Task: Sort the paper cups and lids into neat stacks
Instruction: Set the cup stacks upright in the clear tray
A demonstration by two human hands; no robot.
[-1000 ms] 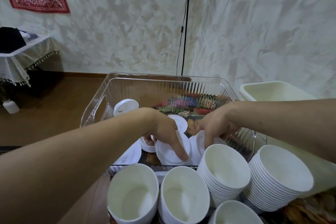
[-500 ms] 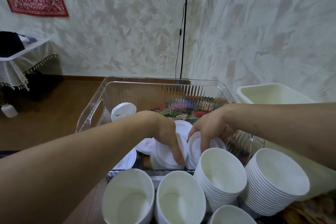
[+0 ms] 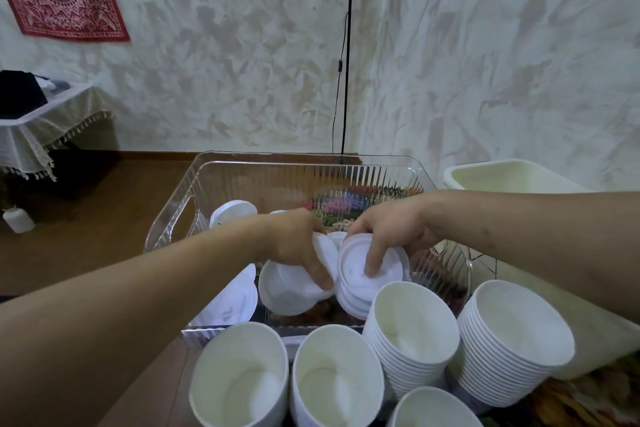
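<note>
Inside the clear bin [image 3: 446,218], left hand [image 3: 294,246] pinches a tilted lid [image 3: 291,291] and right hand [image 3: 388,236] grips a lid stack [image 3: 367,274] just right of it; risk: misaligned rims, stack fans apart.

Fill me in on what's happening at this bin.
A person is gathering white lids inside a clear plastic bin. The left hand grips one lid, and the right hand holds a small stack of lids beside it, as if about to join them. More loose lids lie in the bin. In front, stacks of paper cups stand nested.
</note>
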